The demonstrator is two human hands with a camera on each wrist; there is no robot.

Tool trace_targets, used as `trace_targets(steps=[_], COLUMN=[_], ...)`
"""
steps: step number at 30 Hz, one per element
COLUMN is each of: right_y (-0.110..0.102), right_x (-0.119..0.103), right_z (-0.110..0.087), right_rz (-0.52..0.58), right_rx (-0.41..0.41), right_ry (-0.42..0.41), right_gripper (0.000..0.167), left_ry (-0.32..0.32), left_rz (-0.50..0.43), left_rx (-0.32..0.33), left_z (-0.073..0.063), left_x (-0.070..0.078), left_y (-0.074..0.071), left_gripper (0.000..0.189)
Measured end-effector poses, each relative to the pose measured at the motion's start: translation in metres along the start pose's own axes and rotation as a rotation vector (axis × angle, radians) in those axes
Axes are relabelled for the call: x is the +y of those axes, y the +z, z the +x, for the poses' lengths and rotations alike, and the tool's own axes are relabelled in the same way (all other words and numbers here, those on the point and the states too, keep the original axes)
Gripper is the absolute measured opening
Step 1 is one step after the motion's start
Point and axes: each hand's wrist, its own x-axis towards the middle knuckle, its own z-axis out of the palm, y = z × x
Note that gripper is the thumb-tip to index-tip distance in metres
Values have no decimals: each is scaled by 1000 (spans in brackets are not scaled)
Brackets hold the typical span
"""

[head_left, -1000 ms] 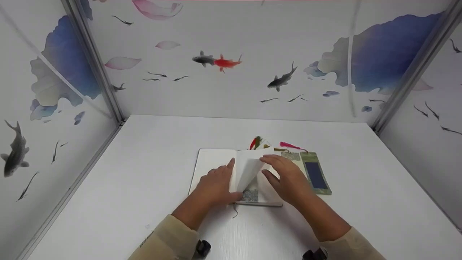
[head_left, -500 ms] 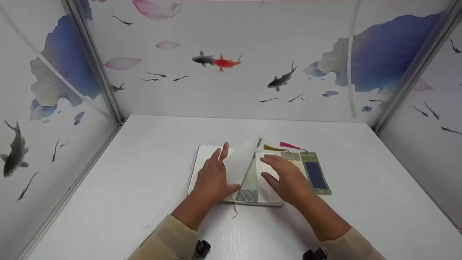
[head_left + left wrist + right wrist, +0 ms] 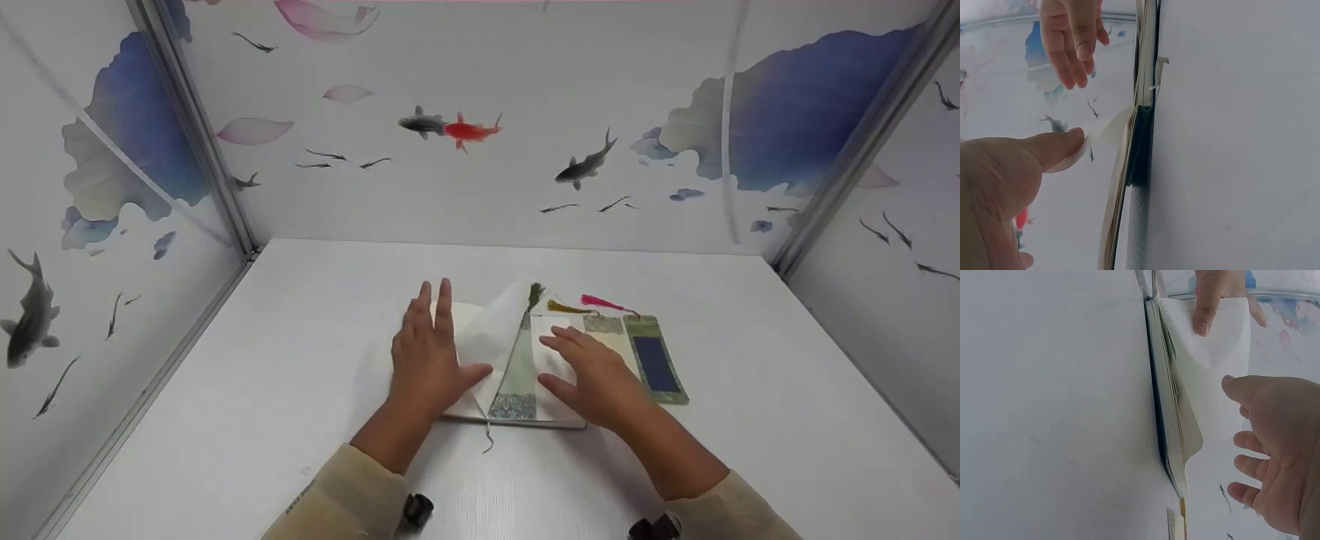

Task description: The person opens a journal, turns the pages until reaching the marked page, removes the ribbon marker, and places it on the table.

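Observation:
An open notebook [image 3: 559,411] lies on the table, its ribbon [image 3: 489,439] hanging from the near edge. One page [image 3: 487,334] stands lifted and leans left. My left hand [image 3: 427,352] is over the left side with fingers straight and thumb spread; in the right wrist view its thumb [image 3: 1204,318] touches the lined page [image 3: 1213,360]. Along the fold lies a pale green bookmark [image 3: 514,405] with patterned ends, partly covered by the lifted page. Close over the right page my right hand [image 3: 596,375] hovers, fingers apart, holding nothing.
Right of the notebook lies a green bookmark [image 3: 660,364] with a dark blue panel, beside a cream one [image 3: 606,325] partly hidden. Pink [image 3: 604,301], mustard [image 3: 566,307] and dark green tassels [image 3: 535,295] extend behind. Printed walls [image 3: 480,202] enclose the white table [image 3: 262,360].
My left hand has moved left and away from me with the lifted page, uncovering more of the pale green bookmark. The red tassel is now hidden. My right hand has barely moved.

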Motion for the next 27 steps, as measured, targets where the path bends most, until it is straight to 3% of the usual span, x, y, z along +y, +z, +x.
trace_targets(steps=[4,8,15,27], right_y=[0,0,-2,-2], right_x=[-1,0,0,-16], right_z=[0,1,10,45], right_rz=[-5,-4,12,24], right_rx=[-26,-44,-71,-208], right_ry=[10,30,48,0], right_gripper=[66,66,69,79], left_ry=[-12,7,39,97], left_rz=[-12,19,105,137], left_rx=[44,33,-93,-309], left_z=[2,1,-1,-4], left_x=[-2,-1,1,-4], left_y=[-4,-4,-1,-1], left_gripper=[151,149,135,97])
